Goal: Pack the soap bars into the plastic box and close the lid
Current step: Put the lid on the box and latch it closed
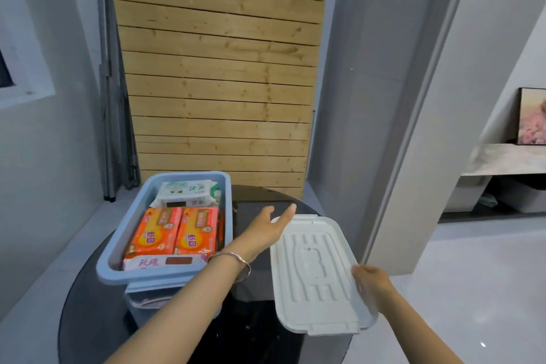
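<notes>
A light blue plastic box [115, 248] stands on the left of a round black table. Inside lie two orange soap packs [174, 230], a white and green pack [186, 192] at the far end and a white and pink pack [159, 261] at the near end. The white ribbed lid [313, 269] lies flat to the right of the box. My left hand [269, 227] reaches across with fingers spread, touching the lid's far left corner. My right hand [369, 281] grips the lid's right edge.
The round black table [245, 331] carries the box and lid; its edge curves close on the right. A wooden slatted panel [218, 68] leans against the wall behind. A grey pillar [384, 127] rises on the right. A low shelf [508, 159] stands far right.
</notes>
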